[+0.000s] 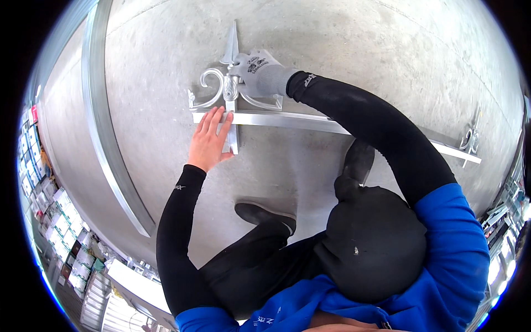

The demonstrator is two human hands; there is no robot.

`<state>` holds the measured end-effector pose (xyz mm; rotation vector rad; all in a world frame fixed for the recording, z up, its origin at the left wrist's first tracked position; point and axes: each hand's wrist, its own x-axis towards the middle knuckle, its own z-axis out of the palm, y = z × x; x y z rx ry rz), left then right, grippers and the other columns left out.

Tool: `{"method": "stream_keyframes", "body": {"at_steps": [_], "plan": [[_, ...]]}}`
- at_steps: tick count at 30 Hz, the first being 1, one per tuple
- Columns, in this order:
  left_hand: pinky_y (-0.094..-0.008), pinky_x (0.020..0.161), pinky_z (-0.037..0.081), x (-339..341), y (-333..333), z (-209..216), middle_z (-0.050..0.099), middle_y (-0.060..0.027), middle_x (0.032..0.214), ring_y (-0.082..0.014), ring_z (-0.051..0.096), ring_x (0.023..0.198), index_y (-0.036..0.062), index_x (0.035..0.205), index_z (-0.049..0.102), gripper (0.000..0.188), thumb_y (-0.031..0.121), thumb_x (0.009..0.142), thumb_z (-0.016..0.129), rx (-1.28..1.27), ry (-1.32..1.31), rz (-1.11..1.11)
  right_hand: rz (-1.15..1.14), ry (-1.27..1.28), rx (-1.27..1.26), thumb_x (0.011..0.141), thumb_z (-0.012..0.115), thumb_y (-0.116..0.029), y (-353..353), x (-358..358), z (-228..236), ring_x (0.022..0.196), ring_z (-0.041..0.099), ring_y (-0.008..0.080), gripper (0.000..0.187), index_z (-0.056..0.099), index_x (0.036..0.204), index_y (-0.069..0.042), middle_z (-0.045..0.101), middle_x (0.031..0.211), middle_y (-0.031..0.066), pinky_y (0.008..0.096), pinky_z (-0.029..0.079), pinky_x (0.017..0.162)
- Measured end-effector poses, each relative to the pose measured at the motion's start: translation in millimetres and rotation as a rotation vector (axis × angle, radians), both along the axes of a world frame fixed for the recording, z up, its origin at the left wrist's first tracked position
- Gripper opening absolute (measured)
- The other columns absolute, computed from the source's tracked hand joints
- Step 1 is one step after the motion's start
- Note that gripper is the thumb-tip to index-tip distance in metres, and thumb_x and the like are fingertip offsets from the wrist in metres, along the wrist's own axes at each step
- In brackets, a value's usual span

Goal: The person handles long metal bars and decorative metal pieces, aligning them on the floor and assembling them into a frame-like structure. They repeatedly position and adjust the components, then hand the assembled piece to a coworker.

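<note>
A long silvery metal bar [287,122] lies across the concrete floor in front of me. At its left end a silver scrollwork ornament with a spear-shaped tip [231,47] crosses it, its lower stem showing below the bar. My right hand [260,73], in a grey glove, is closed around the ornament's upper stem, just under the tip. My left hand [208,138] is bare and rests with fingers stretched out over the bar's left end, beside the stem; nothing is gripped in it. The glove covers part of the right-hand scroll.
A similar ornament [470,136] stands at the bar's right end. A long metal rail [99,110] runs along the floor at the left. My shoes [264,216] are close to the bar. Stacked boxes [66,221] and shelving line the left edge; metal pieces [498,213] lie at the right.
</note>
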<state>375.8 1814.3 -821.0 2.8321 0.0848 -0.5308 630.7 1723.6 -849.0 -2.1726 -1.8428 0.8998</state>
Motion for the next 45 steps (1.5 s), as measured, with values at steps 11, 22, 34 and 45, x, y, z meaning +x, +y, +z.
{"method": "stream_keyframes", "body": {"at_steps": [11, 22, 34, 45], "plan": [[-0.046, 0.119, 0.033, 2.8, -1.1, -2.3, 0.036, -0.0166, 0.152, -0.0347, 0.034, 0.143, 0.0109, 0.149, 0.038, 0.113, 0.033, 0.053, 0.092, 0.014, -0.016, -0.003, 0.012, -0.011, 0.225, 0.094, 0.052, -0.021, -21.8, -9.2, -20.4, 0.12, 0.059, 0.0308, 0.04, 0.062, 0.131, -0.012, 0.06, 0.131, 0.015, 0.0419, 0.048, 0.1], [-0.046, 0.119, 0.032, 3.1, 0.0, 0.4, 0.037, -0.0174, 0.152, -0.035, 0.034, 0.143, 0.0102, 0.15, 0.038, 0.115, 0.033, 0.051, 0.093, 0.01, -0.014, -0.006, -0.003, -0.052, 0.252, 0.094, 0.053, -0.02, -25.4, -11.2, -25.8, 0.124, 0.056, 0.0294, 0.042, 0.061, 0.134, -0.013, 0.058, 0.133, 0.0137, 0.0417, 0.047, 0.101], [-0.0457, 0.119, 0.032, 2.1, 0.4, -1.7, 0.036, -0.0169, 0.153, -0.0349, 0.033, 0.144, 0.0116, 0.151, 0.037, 0.118, 0.035, 0.049, 0.093, 0.001, -0.009, 0.003, -0.068, -0.028, 0.354, 0.09, 0.062, -0.038, -43.4, -26.9, -23.1, 0.131, 0.048, 0.0338, 0.059, 0.052, 0.14, -0.008, 0.053, 0.139, 0.0147, 0.048, 0.035, 0.112], [-0.045, 0.12, 0.03, 2.2, 0.5, -2.4, 0.035, -0.0166, 0.153, -0.0341, 0.031, 0.145, 0.0117, 0.152, 0.034, 0.12, 0.039, 0.051, 0.093, 0.02, 0.015, -0.008, 0.107, -0.323, 0.308, 0.082, 0.07, -0.044, -68.9, -49.5, -16.4, 0.145, 0.029, 0.0388, 0.08, 0.044, 0.145, -0.001, 0.038, 0.152, 0.021, 0.0584, 0.017, 0.12]]}}
